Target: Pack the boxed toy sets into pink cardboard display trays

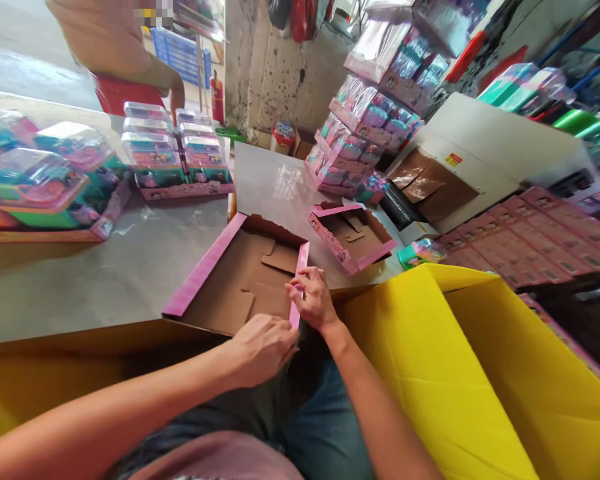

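A flat cardboard tray (230,280) with a brown inside and pink edges lies on the grey table in front of me. My right hand (313,299) pinches the tray's folded-up pink right wall near its front end. My left hand (263,347) is curled at the tray's front right corner, fingers closed against the same wall. A second tray (353,237), folded up with pink walls, sits just beyond to the right.
A large yellow box (480,400) stands open at my right. Stacks of packaged pink toys (180,157) sit on the table (105,280), more (360,127) at the back right. Flat pink cards (535,240) lie at right. A person (125,53) stands at the far side.
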Action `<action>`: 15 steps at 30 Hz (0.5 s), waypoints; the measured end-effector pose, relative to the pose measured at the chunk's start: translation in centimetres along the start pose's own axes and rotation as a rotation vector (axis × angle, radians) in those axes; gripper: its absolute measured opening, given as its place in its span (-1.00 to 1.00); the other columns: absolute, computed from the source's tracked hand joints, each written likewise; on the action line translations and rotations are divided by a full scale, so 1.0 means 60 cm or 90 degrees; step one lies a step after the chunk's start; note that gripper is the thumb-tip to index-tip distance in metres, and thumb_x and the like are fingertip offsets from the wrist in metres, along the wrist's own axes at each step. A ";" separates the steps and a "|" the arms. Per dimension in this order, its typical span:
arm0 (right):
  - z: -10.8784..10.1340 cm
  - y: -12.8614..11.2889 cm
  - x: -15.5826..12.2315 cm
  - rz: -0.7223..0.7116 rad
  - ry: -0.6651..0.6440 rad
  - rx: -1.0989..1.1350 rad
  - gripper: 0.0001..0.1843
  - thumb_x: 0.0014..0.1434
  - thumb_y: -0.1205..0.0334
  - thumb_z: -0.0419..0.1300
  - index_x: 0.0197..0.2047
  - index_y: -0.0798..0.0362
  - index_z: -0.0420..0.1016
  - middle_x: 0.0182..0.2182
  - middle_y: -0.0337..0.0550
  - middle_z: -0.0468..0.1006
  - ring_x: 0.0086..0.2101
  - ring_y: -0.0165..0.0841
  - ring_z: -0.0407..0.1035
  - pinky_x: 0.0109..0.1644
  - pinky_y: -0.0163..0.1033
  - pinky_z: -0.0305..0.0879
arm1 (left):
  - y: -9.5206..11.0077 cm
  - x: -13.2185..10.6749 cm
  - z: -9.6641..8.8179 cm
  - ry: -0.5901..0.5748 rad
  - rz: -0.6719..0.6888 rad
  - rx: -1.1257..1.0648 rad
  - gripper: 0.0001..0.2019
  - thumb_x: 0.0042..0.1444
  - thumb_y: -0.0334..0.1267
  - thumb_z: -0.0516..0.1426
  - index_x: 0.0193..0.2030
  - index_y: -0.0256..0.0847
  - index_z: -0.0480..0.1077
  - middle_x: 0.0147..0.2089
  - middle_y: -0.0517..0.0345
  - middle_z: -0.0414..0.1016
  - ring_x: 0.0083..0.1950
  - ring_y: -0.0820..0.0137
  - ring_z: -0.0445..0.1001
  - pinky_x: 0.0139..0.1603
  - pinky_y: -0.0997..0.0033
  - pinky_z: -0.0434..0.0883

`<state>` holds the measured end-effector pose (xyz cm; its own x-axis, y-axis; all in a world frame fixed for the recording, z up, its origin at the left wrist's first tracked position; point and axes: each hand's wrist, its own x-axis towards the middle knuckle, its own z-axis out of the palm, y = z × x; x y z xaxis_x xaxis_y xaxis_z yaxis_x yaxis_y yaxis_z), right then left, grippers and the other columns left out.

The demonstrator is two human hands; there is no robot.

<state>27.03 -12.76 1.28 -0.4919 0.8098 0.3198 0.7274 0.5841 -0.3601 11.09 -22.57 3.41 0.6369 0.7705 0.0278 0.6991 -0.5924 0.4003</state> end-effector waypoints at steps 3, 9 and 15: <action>-0.004 0.020 -0.002 -0.140 0.002 0.071 -0.51 0.40 -0.06 -0.07 -0.33 0.02 0.54 -0.23 -0.08 0.43 -0.04 -0.24 0.26 0.22 -0.12 0.12 | -0.018 -0.042 -0.061 -0.025 0.052 -0.030 -0.77 0.35 -0.14 0.00 -0.29 -0.14 0.36 -0.31 0.11 0.53 -0.27 0.32 0.50 -0.24 0.35 0.31; 0.044 -0.020 0.024 -0.213 -0.058 -0.061 -0.34 0.44 -0.12 -0.23 -0.51 0.03 0.37 -0.44 -0.11 0.39 -0.33 -0.31 0.26 -0.18 -0.21 0.10 | -0.069 -0.093 -0.122 -0.142 -0.028 -0.058 -0.85 0.23 -0.13 0.11 -0.31 -0.09 0.42 -0.32 0.10 0.53 -0.27 0.30 0.48 -0.21 0.33 0.29; 0.092 -0.065 0.024 -0.178 -0.063 -0.124 -0.36 0.37 -0.27 -0.12 -0.41 0.05 0.45 -0.37 -0.10 0.48 -0.30 -0.31 0.30 -0.27 -0.20 -0.02 | -0.130 -0.096 -0.055 -0.054 -0.191 0.043 -0.71 0.36 -0.11 -0.05 -0.12 -0.07 0.48 -0.14 0.06 0.59 -0.12 0.26 0.54 -0.17 0.34 0.31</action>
<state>20.86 -13.55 -1.67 -0.7220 0.6270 0.2924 0.6307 0.7703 -0.0943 0.90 -21.61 3.15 0.4219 0.8923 -0.1606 0.8782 -0.3582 0.3170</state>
